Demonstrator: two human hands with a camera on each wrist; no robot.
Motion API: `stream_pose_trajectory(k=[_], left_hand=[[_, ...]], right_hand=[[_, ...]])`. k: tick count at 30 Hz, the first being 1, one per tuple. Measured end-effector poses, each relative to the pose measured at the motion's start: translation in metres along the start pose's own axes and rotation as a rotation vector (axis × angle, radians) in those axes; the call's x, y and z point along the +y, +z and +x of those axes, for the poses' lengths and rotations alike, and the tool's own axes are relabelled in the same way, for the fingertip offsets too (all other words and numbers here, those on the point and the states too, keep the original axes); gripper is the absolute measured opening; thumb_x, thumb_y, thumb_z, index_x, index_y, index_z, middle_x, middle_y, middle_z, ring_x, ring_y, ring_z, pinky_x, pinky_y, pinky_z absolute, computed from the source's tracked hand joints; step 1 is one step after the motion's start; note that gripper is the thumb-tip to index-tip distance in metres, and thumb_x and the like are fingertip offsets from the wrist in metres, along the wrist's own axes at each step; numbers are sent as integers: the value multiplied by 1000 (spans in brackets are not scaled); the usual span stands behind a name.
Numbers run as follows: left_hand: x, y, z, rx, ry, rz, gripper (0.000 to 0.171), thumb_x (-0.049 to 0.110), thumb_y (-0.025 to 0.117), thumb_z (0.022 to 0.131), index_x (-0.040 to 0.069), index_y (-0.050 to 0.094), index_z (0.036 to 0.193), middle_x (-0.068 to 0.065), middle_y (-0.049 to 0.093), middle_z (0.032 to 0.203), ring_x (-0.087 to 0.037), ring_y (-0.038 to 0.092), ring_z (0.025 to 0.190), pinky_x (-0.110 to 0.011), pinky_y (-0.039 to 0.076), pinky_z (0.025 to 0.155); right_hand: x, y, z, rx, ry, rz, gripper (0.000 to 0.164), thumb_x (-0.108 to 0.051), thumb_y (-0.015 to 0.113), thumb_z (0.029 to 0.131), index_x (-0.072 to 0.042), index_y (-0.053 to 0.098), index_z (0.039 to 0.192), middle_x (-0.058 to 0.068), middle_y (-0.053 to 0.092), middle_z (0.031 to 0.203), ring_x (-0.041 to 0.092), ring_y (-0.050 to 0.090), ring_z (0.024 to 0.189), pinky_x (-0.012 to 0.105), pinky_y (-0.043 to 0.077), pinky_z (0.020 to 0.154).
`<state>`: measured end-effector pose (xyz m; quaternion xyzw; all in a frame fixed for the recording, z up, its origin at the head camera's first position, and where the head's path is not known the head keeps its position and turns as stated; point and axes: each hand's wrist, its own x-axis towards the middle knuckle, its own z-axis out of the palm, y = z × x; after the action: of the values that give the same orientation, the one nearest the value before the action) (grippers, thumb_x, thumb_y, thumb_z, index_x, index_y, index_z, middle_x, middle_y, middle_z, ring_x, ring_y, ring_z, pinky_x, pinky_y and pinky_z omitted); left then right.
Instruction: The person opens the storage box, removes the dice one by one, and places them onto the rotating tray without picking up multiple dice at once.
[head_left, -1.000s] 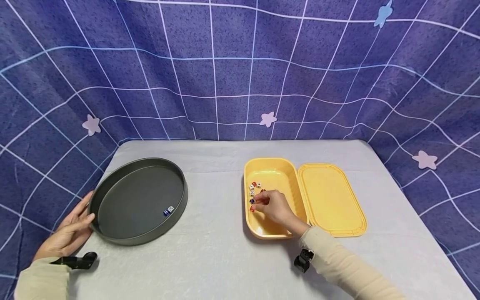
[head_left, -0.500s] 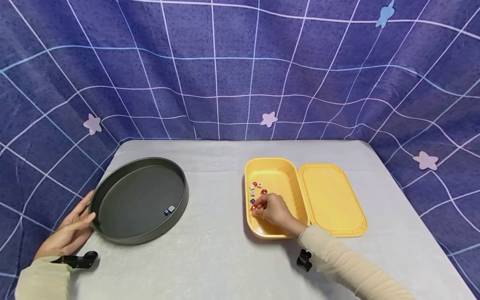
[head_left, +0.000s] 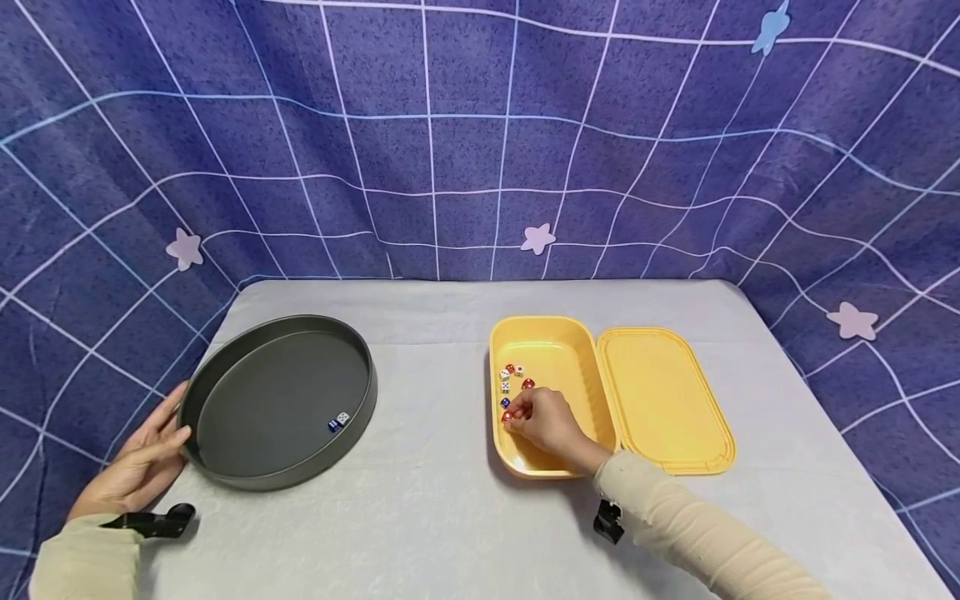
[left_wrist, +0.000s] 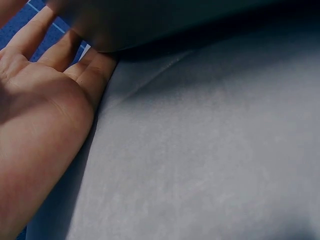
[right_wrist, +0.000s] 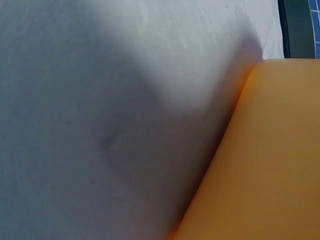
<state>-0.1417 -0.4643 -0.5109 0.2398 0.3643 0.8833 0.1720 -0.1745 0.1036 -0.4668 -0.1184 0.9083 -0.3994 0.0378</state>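
A round dark grey pan (head_left: 277,400) stands on the left of the table. My left hand (head_left: 142,458) holds its left rim, thumb at the edge and fingers along the outer wall; in the left wrist view those fingers reach up under the dark pan wall (left_wrist: 165,22). A blue die (head_left: 333,426) and a white die (head_left: 342,417) lie in the pan. Inside the yellow box (head_left: 555,330), my right hand (head_left: 551,425) pinches a red die (head_left: 507,416) near the left wall. Close by lie a blue die (head_left: 505,402) and several white and red dice.
Beside the box on its right lies a yellow lid (head_left: 663,400). A pale cloth (head_left: 420,500) covers the table, and a purple-blue curtain (head_left: 465,150) hangs behind it. In the right wrist view the box's outer wall (right_wrist: 265,160) fills the lower right.
Over the last second my right fingers have closed in on the red die, which has shifted very slightly. My left hand and the pan stay in place.
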Motion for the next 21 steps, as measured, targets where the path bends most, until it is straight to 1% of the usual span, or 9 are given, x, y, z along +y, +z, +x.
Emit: stream_pose_trajectory(k=[7, 15, 18, 21], left_hand=[[-1, 0, 0, 8, 4, -2, 74, -16, 13, 96, 21, -19, 151, 6, 26, 157, -9, 31, 140, -28, 36, 107], [0, 3, 0, 9, 2, 44, 73, -15, 16, 97, 20, -16, 152, 8, 24, 158, -6, 29, 140, -26, 36, 107], [0, 3, 0, 11, 3, 34, 73, -15, 16, 97, 20, -16, 152, 7, 25, 158, -6, 30, 139, -27, 36, 107], [-1, 2, 0, 10, 6, 4, 73, -16, 14, 96, 21, -18, 152, 6, 26, 157, -8, 32, 139, -28, 36, 107]], right_hand=[[0, 2, 0, 12, 16, -16, 12, -3, 81, 73, -5, 70, 75, -2, 64, 65, 5, 54, 58, 18, 45, 55], [0, -4, -1, 3, 34, 9, 9, -3, 80, 75, -7, 71, 75, -3, 65, 65, 5, 56, 59, 18, 46, 54], [-2, -8, 0, 7, 38, 18, 9, -2, 79, 75, -6, 71, 74, -2, 65, 66, 6, 56, 59, 18, 47, 54], [-7, -13, 1, 8, 47, 44, 8, -2, 79, 76, -5, 71, 75, -1, 66, 66, 7, 57, 60, 18, 47, 54]])
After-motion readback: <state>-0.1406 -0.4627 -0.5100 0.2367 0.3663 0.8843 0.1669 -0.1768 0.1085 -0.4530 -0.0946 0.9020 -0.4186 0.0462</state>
